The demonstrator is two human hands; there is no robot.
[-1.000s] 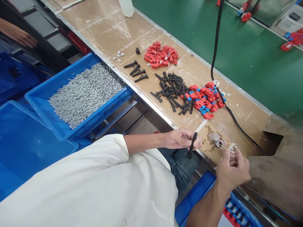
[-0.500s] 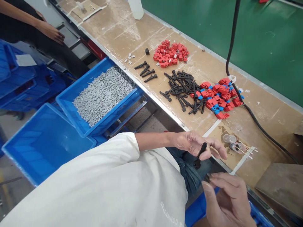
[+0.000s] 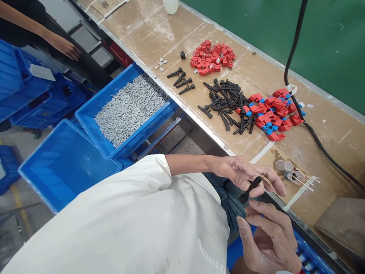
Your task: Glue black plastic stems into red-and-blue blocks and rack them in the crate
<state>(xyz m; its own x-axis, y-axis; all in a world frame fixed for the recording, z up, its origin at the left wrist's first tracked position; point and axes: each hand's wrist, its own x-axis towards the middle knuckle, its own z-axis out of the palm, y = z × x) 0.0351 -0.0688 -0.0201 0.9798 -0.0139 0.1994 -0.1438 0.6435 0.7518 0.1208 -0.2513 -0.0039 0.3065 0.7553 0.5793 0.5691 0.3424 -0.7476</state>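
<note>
A slim black plastic part (image 3: 253, 185) with a blocky end is pinched between the thumb and forefinger of my left hand (image 3: 238, 173). The other fingers of that hand reach out over the table edge. Just below the blocky end is my right hand (image 3: 269, 234), its thumb and curved fingers apart and nothing visible between them. On the table, a pile of similar black parts (image 3: 225, 97) lies against a heap of red and blue pieces (image 3: 278, 110). Several black parts (image 3: 182, 80) lie in a row near the edge.
Red pieces (image 3: 212, 57) are heaped farther back. Small clear cups (image 3: 284, 165) with cotton swabs (image 3: 305, 180) stand nearby. A black cable (image 3: 293, 49) crosses the table. Beside me is a blue crate (image 3: 125, 146) of grey parts. Another person's hand (image 3: 67, 45) is at upper left.
My right hand has come closer to the black part, and its fingers have parted; the dark piece at its fingertips no longer shows there. The view has shifted slightly.
</note>
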